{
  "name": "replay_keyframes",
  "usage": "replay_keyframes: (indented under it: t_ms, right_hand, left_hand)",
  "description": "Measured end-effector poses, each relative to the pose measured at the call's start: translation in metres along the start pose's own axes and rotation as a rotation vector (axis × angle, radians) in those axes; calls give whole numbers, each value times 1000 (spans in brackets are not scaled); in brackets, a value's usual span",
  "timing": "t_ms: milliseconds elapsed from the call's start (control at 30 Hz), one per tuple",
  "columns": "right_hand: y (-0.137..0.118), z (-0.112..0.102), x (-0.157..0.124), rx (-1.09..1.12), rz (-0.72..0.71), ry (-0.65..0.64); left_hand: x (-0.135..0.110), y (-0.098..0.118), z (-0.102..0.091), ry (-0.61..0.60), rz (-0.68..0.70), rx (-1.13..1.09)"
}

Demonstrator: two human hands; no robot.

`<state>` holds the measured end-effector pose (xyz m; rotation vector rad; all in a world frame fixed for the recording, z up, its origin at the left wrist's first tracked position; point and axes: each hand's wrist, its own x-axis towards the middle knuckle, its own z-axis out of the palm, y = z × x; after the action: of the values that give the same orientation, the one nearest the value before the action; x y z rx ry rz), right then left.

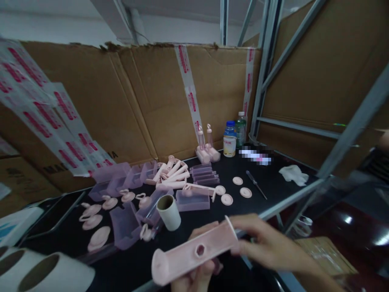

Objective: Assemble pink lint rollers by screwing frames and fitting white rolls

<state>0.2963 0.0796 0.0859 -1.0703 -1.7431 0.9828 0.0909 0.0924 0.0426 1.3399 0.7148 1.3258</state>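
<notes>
A long pink plastic trough-shaped holder with round end plates and a hole in its middle is tilted in front of me. My left hand grips it from below, its fingers partly hidden behind the holder. My right hand is closed on the holder's right end plate. Part of a small pinkish piece shows under the holder by my left hand; its kind is unclear. Just beyond stands an upright cardboard tube. Nearby lie a purple translucent tray and a pile of pink plastic parts.
Pink discs and a screwdriver lie at the right on the black table. Bottles stand at the back by a cardboard wall. Large tubes are at lower left. A metal frame edges the right side.
</notes>
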Motion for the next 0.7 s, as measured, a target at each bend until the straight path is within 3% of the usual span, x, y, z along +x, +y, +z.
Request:
replay_keyframes:
  t_ms: [67,133,167,233,367,467,567,600,633,700]
  right_hand:
    - [12,-40,8,-310,99,314]
    - [34,-81,21,-688,334,550]
    - [47,-97,29,-852,499,563]
    - [71,-118,43,-915,616,540]
    - [93,-124,59,-906,629,487]
    - [78,-123,55,-889,542,575]
    - [32,-109,39,-801,353,759]
    - [12,-99,31,-733,253,820]
    - [-9,-86,22,-483,16,919]
    - [-49,-55,2,-93,-338,945]
  left_hand:
    - [-5,-4,-8,50,20,-6]
    - [-5,-7,-17,57,78,29]
    - [-5,-7,-22,50,120,63]
    - [-5,-7,-30,34,211,145]
    - [-7,-3,-38,-74,372,262]
    - [-10,2,-38,-152,452,311]
    - [-11,8,-37,-199,481,392]
    - [-11,10,-36,-210,500,421]
    - [-11,12,-36,-220,527,443]
    - [-11,16,-35,-244,583,480]
